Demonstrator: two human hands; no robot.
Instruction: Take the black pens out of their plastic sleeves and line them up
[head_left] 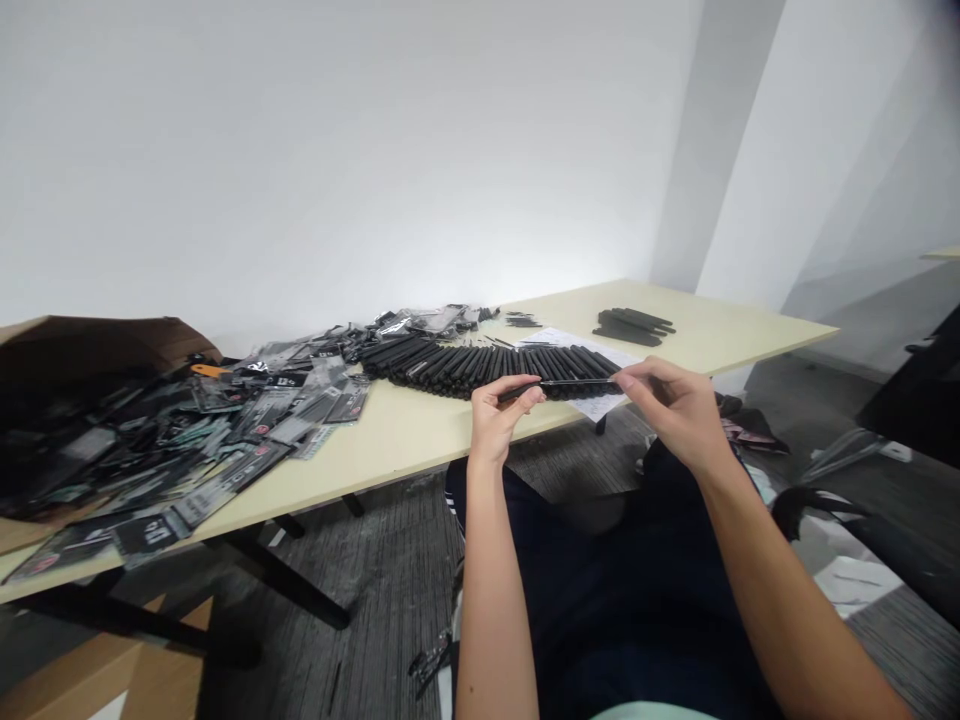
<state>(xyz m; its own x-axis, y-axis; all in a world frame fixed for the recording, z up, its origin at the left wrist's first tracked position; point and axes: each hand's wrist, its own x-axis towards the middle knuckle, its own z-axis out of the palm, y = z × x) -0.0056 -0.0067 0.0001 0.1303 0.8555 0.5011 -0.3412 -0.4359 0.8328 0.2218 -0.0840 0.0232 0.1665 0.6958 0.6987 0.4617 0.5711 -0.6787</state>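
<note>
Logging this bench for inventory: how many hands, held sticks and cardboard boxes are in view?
Hands: 2, the left hand and the right hand
Held black stick: 1
Brown cardboard box: 1
Total: 4

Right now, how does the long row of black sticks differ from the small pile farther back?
The row holds many sticks; the pile only a few. The row lies just behind the stick held by the left hand and right hand, partly on white paper; the pile sits apart on bare table, farther right. Both are slim black sticks lying flat.
</note>
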